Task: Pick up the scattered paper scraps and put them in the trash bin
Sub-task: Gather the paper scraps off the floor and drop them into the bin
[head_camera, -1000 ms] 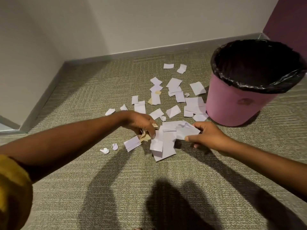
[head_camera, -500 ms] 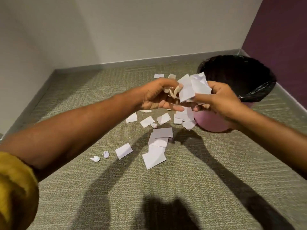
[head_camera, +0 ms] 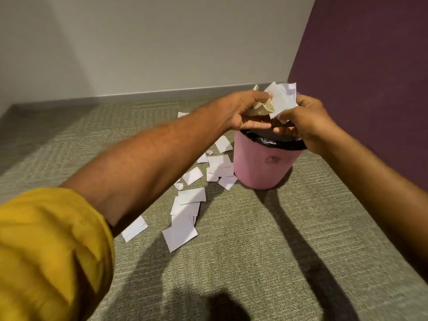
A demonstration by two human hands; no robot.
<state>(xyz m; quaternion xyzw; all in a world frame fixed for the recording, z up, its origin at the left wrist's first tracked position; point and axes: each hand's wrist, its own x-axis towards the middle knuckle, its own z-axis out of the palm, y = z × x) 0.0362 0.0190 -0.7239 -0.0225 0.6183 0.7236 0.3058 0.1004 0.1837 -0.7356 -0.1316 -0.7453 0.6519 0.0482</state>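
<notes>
Two bare hands are meeting just above a pink trash bin (head_camera: 264, 167) lined with a black bag (head_camera: 281, 143). The left hand (head_camera: 240, 112) is curling its fingers around a crumpled beige scrap (head_camera: 261, 109). The right hand (head_camera: 308, 121) is pinching a bunch of white paper scraps (head_camera: 283, 99), which are sticking up between the two hands, over the bin's opening. A rolled-up mustard yellow sleeve (head_camera: 46, 251) is covering the left upper arm.

The bin is standing on grey-green carpet (head_camera: 243, 262), near the corner where a pale wall (head_camera: 162, 42) is meeting a purple wall (head_camera: 370, 66). More white scraps (head_camera: 187, 209) are lying scattered on the carpet to the left of the bin, some touching its base, others overlapping in a loose trail towards the viewer. One scrap (head_camera: 134, 228) is lying apart, close to the left arm. Long shadows of the arms are falling across the carpet.
</notes>
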